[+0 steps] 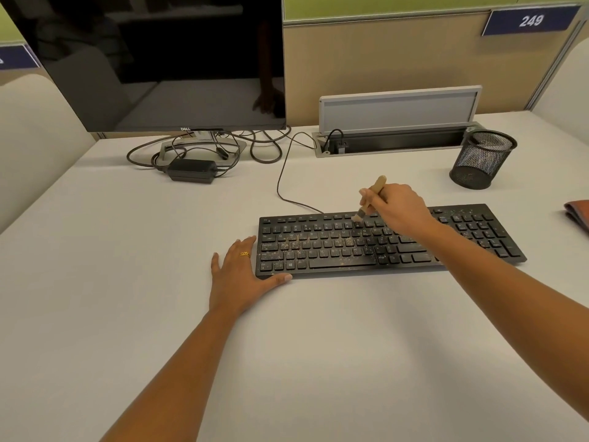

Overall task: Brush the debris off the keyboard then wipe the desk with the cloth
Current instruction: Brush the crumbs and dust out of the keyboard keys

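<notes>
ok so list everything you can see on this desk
desk: 1, white, underneath everything
monitor: 1, black, back left
power adapter: 1, black, before the monitor stand
cables: several, dark, around the stand
cable box: 1, grey, lid raised, back centre
mesh cup: 1, black, back right
number sign: 1, blue, partition top right
keyboard: 1, black, centre right, speckled with debris
folded cloth: 1, brown, right edge
brush: 1, wooden handle, bristles on keyboard's top row
left hand: flat on desk at keyboard's left end
right hand: grips brush
</notes>
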{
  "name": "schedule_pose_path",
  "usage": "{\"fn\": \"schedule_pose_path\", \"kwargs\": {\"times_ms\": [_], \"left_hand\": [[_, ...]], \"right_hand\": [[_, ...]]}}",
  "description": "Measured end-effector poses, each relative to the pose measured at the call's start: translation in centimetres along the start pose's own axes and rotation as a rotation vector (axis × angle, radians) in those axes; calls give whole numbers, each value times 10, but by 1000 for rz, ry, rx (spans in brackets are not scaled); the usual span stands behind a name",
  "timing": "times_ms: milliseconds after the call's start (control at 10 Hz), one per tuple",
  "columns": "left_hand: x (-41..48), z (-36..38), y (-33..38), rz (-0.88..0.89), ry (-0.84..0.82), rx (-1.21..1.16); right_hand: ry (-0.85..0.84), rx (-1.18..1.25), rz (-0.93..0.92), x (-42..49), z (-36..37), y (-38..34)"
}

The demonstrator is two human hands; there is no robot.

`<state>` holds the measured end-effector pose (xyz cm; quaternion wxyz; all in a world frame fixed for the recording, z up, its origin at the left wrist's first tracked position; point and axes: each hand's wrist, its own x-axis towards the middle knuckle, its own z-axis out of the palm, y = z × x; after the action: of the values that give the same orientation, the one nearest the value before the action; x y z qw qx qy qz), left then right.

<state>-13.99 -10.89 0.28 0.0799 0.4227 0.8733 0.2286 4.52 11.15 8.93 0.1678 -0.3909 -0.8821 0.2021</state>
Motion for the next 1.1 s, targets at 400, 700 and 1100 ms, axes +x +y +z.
{"fn": "schedule_pose_path", "kwargs": {"times_ms": [400, 700, 1100], "left_hand": [[0, 0, 1, -3, 9, -12], [1, 2, -1, -1, 10, -11], [1, 1, -1, 2, 9, -14]], "right_hand": [[-57, 40, 2, 0, -1, 0], [-24, -27, 28, 2, 0, 1], [-70, 130, -61, 2, -8, -1]]}}
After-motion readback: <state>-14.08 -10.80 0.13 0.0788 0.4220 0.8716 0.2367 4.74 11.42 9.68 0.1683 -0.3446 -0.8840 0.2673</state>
